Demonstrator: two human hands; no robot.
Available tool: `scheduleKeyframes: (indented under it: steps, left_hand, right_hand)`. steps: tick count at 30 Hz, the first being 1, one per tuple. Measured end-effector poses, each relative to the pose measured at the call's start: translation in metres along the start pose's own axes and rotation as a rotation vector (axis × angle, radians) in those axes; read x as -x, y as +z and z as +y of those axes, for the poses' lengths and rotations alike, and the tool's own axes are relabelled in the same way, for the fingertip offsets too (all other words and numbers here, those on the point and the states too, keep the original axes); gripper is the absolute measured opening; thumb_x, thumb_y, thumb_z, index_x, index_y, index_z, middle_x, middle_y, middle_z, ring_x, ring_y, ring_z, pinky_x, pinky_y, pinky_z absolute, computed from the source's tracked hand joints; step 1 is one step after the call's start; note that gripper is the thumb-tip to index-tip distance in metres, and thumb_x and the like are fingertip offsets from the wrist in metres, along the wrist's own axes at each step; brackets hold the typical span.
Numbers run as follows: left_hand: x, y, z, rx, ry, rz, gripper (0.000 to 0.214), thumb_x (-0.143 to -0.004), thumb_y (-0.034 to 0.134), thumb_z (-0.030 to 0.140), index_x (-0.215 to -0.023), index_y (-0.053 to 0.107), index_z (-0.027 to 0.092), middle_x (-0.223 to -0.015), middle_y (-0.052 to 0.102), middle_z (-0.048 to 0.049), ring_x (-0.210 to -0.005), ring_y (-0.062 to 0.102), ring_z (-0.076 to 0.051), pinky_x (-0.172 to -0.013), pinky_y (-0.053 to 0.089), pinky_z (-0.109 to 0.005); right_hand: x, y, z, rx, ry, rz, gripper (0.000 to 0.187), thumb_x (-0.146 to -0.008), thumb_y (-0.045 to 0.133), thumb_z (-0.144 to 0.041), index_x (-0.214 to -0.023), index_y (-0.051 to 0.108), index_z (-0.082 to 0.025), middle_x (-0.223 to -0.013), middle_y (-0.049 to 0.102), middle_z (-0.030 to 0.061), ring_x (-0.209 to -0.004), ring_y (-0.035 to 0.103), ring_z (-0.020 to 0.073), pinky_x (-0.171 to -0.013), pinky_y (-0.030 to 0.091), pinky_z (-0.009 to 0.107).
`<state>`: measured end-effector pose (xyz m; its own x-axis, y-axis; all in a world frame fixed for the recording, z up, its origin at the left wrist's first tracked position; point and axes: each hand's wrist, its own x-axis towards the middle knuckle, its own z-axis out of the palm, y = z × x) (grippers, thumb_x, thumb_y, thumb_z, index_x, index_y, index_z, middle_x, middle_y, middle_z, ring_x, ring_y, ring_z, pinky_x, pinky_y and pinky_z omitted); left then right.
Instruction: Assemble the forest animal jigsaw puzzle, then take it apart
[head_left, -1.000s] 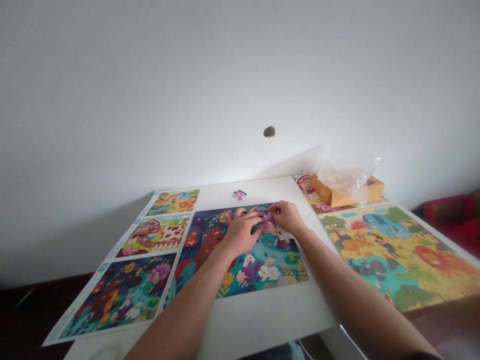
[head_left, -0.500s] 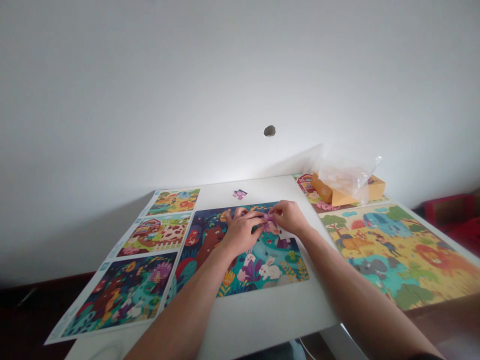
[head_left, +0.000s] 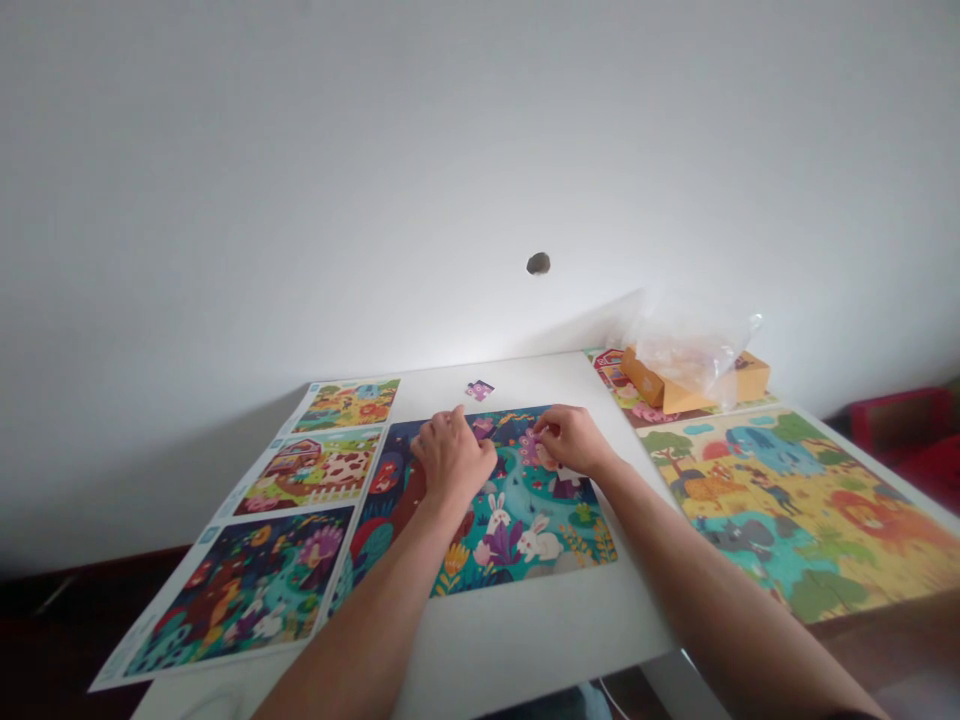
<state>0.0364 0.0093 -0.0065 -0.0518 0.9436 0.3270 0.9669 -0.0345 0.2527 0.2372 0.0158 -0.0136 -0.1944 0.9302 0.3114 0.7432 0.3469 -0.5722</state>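
Observation:
A colourful forest jigsaw puzzle with rabbits and a bear lies on the white table, largely assembled. Over its upper middle rests my left hand, palm down with fingers apart, touching the surface and holding nothing. My right hand is at the puzzle's upper right, thumb and forefinger pinched at a purple puzzle piece. A white gap in the picture shows just below that hand. Beyond the puzzle's far edge lies a loose purple puzzle piece.
On the left is a reference sheet with three printed pictures. A finished savanna puzzle lies at the right. Behind it, an orange box and a clear plastic bag sit on a farm puzzle. A wall stands behind the table.
My left hand has moved left, away from the right hand, uncovering the puzzle's middle. My right hand stays at the upper right, still pinching at the purple piece.

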Motion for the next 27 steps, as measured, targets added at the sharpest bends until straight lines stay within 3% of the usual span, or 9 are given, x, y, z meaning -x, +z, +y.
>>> scheduleKeyframes:
  steps: [3,7,12,17,19,23,27]
  left_hand:
    - [-0.001,-0.001,-0.003,-0.107,-0.075,-0.067,0.041,-0.082,0.053,0.028,-0.116,0.065,0.009,-0.111,0.058,-0.0220,-0.106,0.052,-0.039,-0.086,0.042,-0.050]
    - [-0.001,0.002,-0.004,-0.072,0.006,-0.103,0.033,-0.088,0.048,0.028,-0.112,0.067,0.016,-0.109,0.057,-0.0173,-0.105,0.053,-0.033,-0.085,0.043,-0.044]
    - [-0.001,0.006,-0.005,-0.024,0.064,-0.090,0.037,-0.087,0.056,0.048,-0.108,0.069,0.019,-0.109,0.057,-0.0147,-0.106,0.053,-0.034,-0.085,0.043,-0.045]
    - [-0.006,0.017,-0.008,0.130,0.096,-0.097,0.024,-0.083,0.064,0.037,-0.101,0.070,0.022,-0.108,0.060,-0.0112,-0.105,0.056,-0.030,-0.091,0.042,-0.044]
    - [-0.008,0.021,-0.009,0.214,0.145,-0.102,0.024,-0.082,0.065,0.032,-0.103,0.069,0.022,-0.107,0.063,-0.0099,-0.105,0.058,-0.028,-0.094,0.042,-0.041]
    - [-0.009,0.023,-0.009,0.221,0.188,-0.112,0.046,-0.081,0.066,0.032,-0.124,0.061,0.017,-0.107,0.064,-0.0117,-0.106,0.058,-0.028,-0.096,0.041,-0.040]
    - [-0.006,0.020,-0.008,0.159,0.274,-0.146,0.040,-0.081,0.063,0.039,-0.117,0.066,0.021,-0.102,0.063,-0.0106,-0.104,0.058,-0.030,-0.096,0.038,-0.044]
  right_hand:
    - [0.000,-0.001,0.001,-0.008,0.014,0.075,0.028,-0.070,0.051,-0.008,-0.079,0.076,-0.018,-0.077,0.070,0.0040,-0.067,0.060,0.0148,-0.068,0.044,0.024]
    - [-0.001,0.000,0.001,-0.005,0.029,0.090,0.027,-0.069,0.052,-0.008,-0.078,0.076,-0.018,-0.075,0.070,0.0038,-0.066,0.059,0.0150,-0.068,0.044,0.024]
    - [-0.002,0.005,0.000,-0.021,0.017,0.076,0.027,-0.071,0.053,-0.008,-0.081,0.076,-0.019,-0.077,0.070,0.0040,-0.070,0.061,0.0157,-0.070,0.045,0.025]
    - [-0.003,0.007,0.002,-0.040,-0.048,0.062,0.023,-0.077,0.059,-0.015,-0.094,0.075,-0.018,-0.081,0.069,0.0044,-0.075,0.063,0.0165,-0.076,0.047,0.026]
    - [-0.003,0.005,0.002,-0.038,-0.059,0.046,0.021,-0.080,0.062,-0.021,-0.097,0.075,-0.018,-0.082,0.068,0.0048,-0.075,0.063,0.0167,-0.076,0.047,0.027]
    - [-0.002,0.004,0.002,-0.024,-0.071,0.024,0.020,-0.084,0.062,-0.025,-0.097,0.075,-0.018,-0.082,0.069,0.0056,-0.076,0.063,0.0167,-0.077,0.047,0.027]
    - [0.000,0.007,0.002,-0.020,-0.120,-0.031,0.018,-0.083,0.063,-0.027,-0.094,0.075,-0.020,-0.081,0.069,0.0047,-0.074,0.063,0.0161,-0.074,0.047,0.026]
